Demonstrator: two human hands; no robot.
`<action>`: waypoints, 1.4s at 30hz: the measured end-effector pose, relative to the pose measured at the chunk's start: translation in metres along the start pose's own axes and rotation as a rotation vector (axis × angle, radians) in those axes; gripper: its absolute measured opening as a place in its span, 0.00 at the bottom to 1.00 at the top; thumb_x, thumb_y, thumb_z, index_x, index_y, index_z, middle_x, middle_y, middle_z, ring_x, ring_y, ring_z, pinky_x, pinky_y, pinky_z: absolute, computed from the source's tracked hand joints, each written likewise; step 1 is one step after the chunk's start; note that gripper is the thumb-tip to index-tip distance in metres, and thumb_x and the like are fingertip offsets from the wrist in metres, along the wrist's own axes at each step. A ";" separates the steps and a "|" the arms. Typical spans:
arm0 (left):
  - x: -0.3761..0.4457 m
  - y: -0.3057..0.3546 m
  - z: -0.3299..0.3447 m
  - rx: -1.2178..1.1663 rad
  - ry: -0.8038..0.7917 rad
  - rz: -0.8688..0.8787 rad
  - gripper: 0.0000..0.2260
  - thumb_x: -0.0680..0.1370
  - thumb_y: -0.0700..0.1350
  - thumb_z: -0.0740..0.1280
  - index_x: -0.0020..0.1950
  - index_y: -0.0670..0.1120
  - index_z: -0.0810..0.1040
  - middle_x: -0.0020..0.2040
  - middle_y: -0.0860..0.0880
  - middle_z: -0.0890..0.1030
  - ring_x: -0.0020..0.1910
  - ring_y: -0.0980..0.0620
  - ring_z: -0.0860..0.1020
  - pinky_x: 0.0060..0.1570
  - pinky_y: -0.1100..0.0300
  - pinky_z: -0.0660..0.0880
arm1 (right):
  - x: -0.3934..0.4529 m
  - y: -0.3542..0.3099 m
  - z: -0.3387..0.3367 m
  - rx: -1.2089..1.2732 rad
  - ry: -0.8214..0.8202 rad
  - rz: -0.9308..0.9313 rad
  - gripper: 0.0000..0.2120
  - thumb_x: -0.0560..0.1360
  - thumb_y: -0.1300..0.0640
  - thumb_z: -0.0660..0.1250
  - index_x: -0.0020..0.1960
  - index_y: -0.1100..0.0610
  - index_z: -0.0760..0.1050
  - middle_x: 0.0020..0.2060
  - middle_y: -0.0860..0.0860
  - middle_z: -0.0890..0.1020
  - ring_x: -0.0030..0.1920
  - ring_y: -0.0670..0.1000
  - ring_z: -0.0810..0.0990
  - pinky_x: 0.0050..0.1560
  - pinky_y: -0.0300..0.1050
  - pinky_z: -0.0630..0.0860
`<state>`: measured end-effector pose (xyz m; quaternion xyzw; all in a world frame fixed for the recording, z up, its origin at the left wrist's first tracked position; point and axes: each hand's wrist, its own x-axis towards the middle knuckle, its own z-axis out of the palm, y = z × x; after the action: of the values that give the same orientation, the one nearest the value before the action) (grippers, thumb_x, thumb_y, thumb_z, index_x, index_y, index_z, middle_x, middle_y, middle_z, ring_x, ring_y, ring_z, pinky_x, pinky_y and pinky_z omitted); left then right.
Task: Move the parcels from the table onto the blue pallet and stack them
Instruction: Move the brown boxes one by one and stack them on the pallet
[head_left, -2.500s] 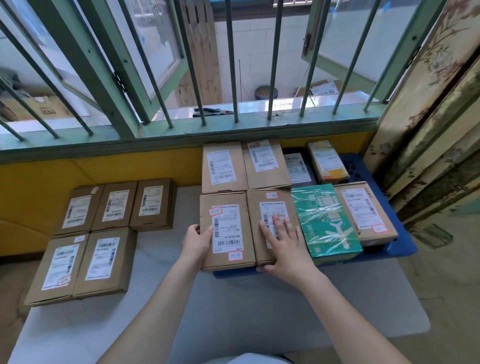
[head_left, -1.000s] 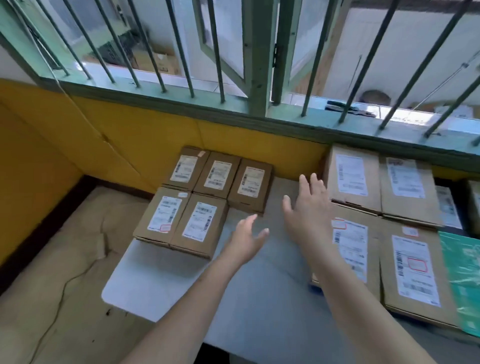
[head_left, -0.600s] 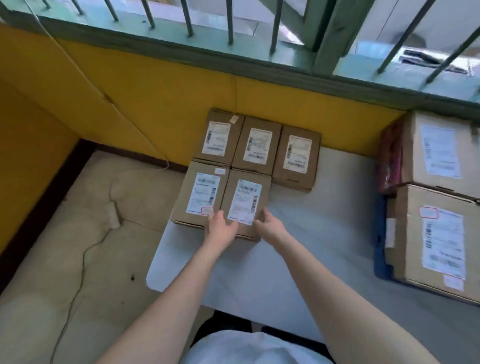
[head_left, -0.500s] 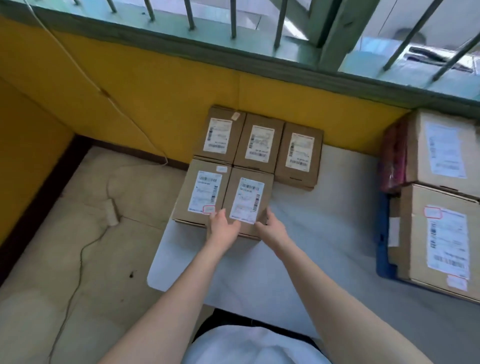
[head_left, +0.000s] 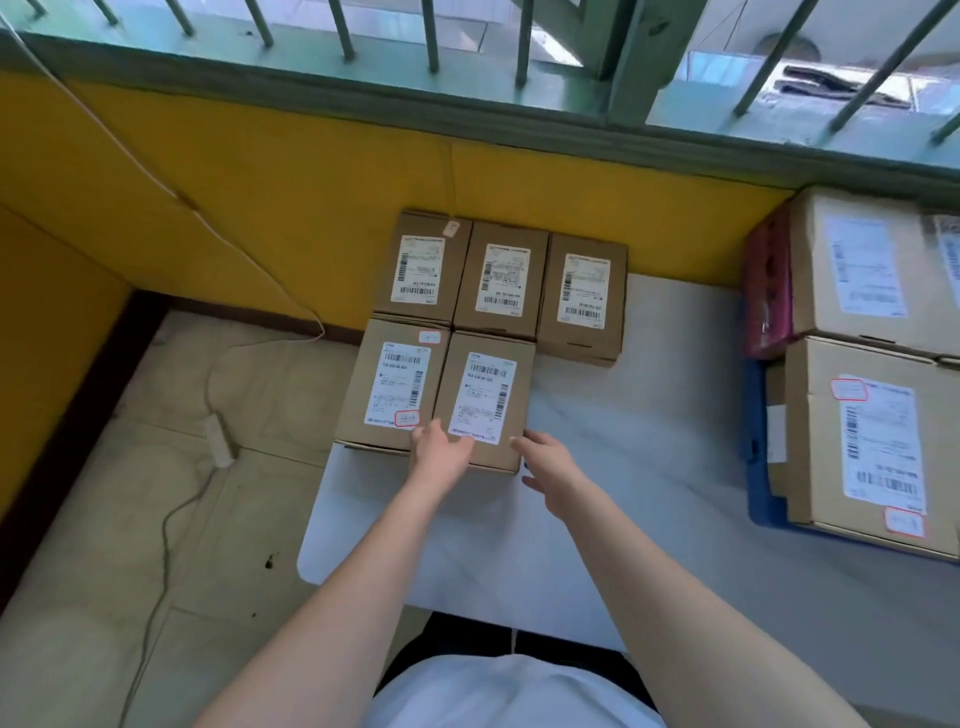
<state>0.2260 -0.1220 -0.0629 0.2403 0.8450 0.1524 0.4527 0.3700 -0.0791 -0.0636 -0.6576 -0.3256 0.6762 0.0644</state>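
Note:
Several brown cardboard parcels with white labels lie on the grey table (head_left: 623, 467) at its left end: three in a back row and two in front. My left hand (head_left: 439, 452) grips the near-left edge of the front right parcel (head_left: 485, 400), fingers on its top. On the same parcel's near-right corner my right hand (head_left: 545, 462) touches, fingers partly spread. The front left parcel (head_left: 397, 384) lies beside it. At the right, the blue pallet (head_left: 756, 441) carries stacked cardboard parcels (head_left: 878, 452).
A yellow wall (head_left: 311, 208) and a green barred window frame (head_left: 519, 104) stand behind the table. A white cable with a switch (head_left: 218, 441) lies on the floor to the left. A pink packet (head_left: 766, 291) is wedged among the pallet's parcels.
My view turned from the pallet to the table's left end. Both hands left the pallet's parcels, crossed over, and closed on the front right parcel's near edge.

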 end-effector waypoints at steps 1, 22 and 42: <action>0.000 -0.001 -0.001 0.008 0.020 -0.014 0.29 0.78 0.51 0.66 0.75 0.41 0.64 0.72 0.41 0.66 0.65 0.43 0.72 0.64 0.55 0.70 | 0.002 0.001 0.001 0.032 0.012 0.000 0.16 0.79 0.58 0.61 0.67 0.57 0.72 0.44 0.47 0.77 0.42 0.49 0.71 0.66 0.58 0.70; -0.090 0.142 0.025 -0.150 -0.045 0.371 0.21 0.79 0.50 0.63 0.71 0.44 0.69 0.63 0.52 0.77 0.57 0.48 0.76 0.56 0.57 0.72 | -0.114 -0.035 -0.138 0.030 0.328 -0.563 0.14 0.78 0.55 0.62 0.51 0.35 0.78 0.45 0.38 0.84 0.45 0.41 0.80 0.41 0.35 0.74; -0.228 0.391 0.368 -0.020 -0.144 0.736 0.20 0.80 0.44 0.63 0.72 0.44 0.70 0.62 0.45 0.77 0.58 0.49 0.76 0.57 0.54 0.74 | -0.108 0.016 -0.617 0.367 0.733 -0.674 0.21 0.80 0.58 0.63 0.72 0.51 0.69 0.62 0.52 0.79 0.59 0.55 0.79 0.59 0.59 0.78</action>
<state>0.7474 0.0960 0.0808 0.5335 0.6667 0.2959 0.4280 0.9641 0.0730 0.0670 -0.6877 -0.3515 0.3895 0.5018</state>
